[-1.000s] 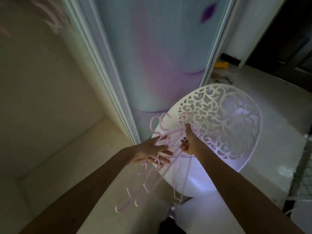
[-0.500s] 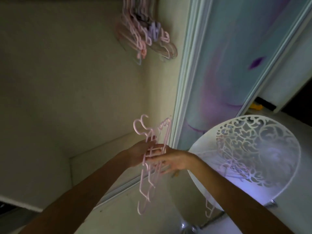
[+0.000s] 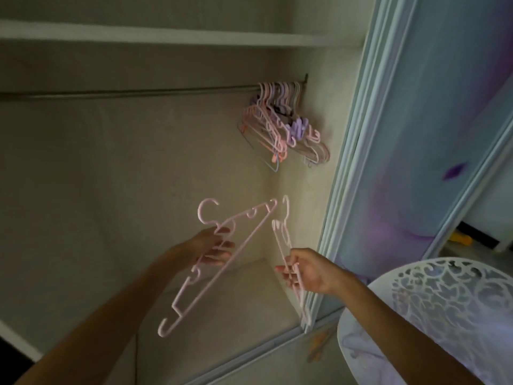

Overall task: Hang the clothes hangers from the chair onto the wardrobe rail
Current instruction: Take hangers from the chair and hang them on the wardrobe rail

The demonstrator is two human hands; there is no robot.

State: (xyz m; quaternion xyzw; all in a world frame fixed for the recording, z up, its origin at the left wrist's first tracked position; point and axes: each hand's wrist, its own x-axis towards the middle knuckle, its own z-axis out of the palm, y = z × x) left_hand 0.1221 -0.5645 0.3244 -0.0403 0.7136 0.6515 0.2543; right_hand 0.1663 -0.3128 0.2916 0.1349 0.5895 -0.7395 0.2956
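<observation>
Wardrobe interior fills the left and centre of the view, dim, with pale walls. Shelf runs across the top. Rail, a thin metal bar, spans just below it and ends at a bracket on the right wall. Bunch of hung hangers, pink and lilac with at least 1 blue, crowds the right end of the rail, close against the right wall; the rest of the rail is bare. Sliding door, blue and purple print in a pale frame, stands at the right edge of the opening. White chair with a cut-out scroll pattern sits at lower right, outside the wardrobe, just below the right forearm.

Left hand grips a pink hanger near its neck, fingers curled over the upper bar. Hanger is thin plastic, triangular, tilted, hook up and left, 1 end hook hanging low. Right hand pinches a second pink hanger, seen almost edge-on, hook pointing up. Whether this is 1 hanger or more, cannot tell. Hands are apart, both hangers held in the air inside the opening, well below the rail, under the hung bunch.
</observation>
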